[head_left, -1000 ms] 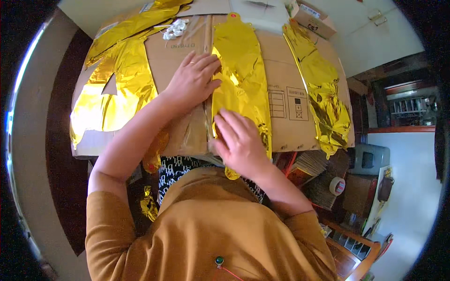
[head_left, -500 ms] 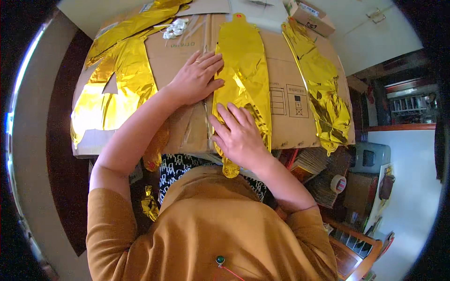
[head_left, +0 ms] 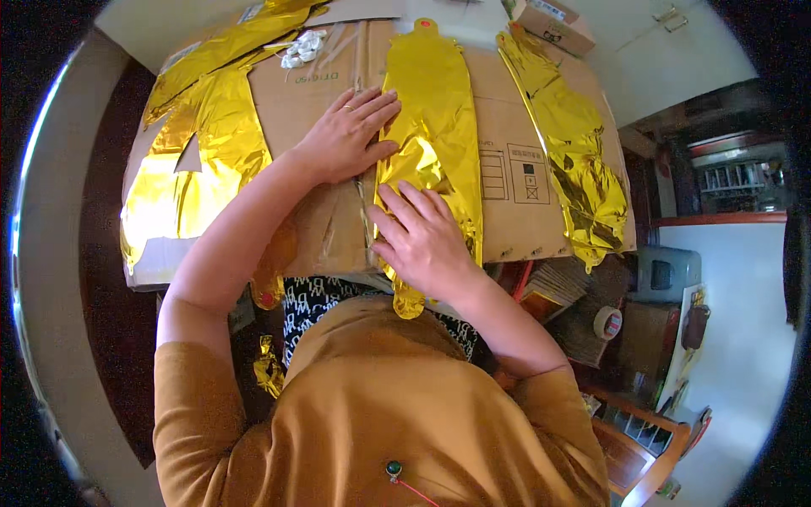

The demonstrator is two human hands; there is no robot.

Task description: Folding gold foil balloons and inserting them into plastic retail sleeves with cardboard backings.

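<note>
A flat, deflated gold foil balloon [head_left: 428,84] lies lengthwise on a large cardboard box [head_left: 329,224], its rounded tail hanging over the near edge. My left hand [head_left: 351,135] rests palm down with fingers outstretched, fingertips on the balloon's left edge and the rest over the cardboard. Nearer to me, my right hand [head_left: 425,241] lies over the balloon's lower part, its fingers spread and slightly bent. The foil beside it is creased and shiny. What lies under both palms is hidden.
More flat gold foil balloons lie at the left [head_left: 220,135] and right [head_left: 579,152] of the box. A small white bundle [head_left: 302,49] sits at the back left, and a small carton [head_left: 553,27] at the back right. A tape roll [head_left: 606,323] is below right.
The whole view has shifted slightly, so the box and balloons appear a little further left. Both hands stay at nearly the same spots on the balloon.
</note>
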